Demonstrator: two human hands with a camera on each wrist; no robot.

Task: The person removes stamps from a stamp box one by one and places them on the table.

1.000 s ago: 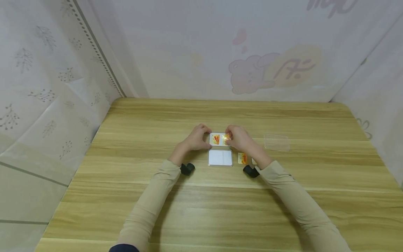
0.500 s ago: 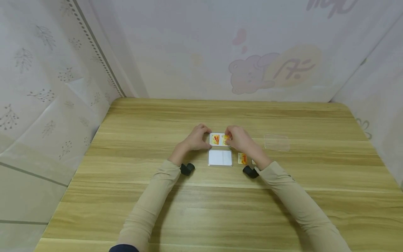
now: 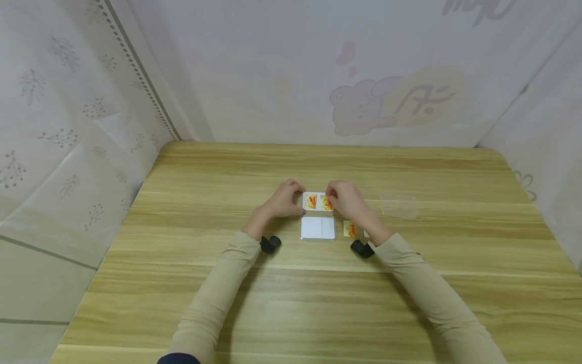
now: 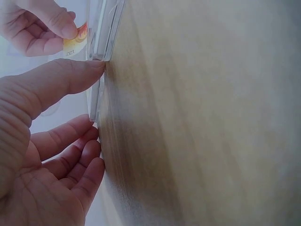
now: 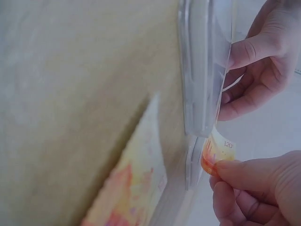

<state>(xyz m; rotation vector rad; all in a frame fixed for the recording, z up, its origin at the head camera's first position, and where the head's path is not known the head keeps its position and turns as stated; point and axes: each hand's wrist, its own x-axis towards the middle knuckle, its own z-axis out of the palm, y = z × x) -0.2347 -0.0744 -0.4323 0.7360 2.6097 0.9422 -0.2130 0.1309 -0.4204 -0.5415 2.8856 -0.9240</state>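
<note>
In the head view my left hand (image 3: 284, 198) holds a small clear-edged case (image 3: 319, 202) with a white inside, thumb at one left corner and fingers at the other. One yellow and orange stamp (image 3: 311, 201) lies in its left half. Over the right half, my right hand (image 3: 347, 199) pinches a similar stamp (image 3: 326, 202) between thumb and fingers. The right wrist view shows this pinched stamp (image 5: 223, 145) bent, printed 1.20. Whether its far side touches the case is unclear. A second white-backed case (image 3: 311, 228) lies just nearer, with no stamp visible on it.
A loose stamp (image 3: 349, 229) lies right of the nearer case; another stamp (image 3: 366, 234) is partly hidden under the right forearm. Farther right rests a clear plastic lid (image 3: 399, 206). Black wrist devices (image 3: 271, 245) sit at both wrists. The wooden table (image 3: 300, 303) meets curtains behind.
My right fingers have shifted slightly right on the pinched stamp, so more of it shows over the case. The left hand and both cases keep their places.
</note>
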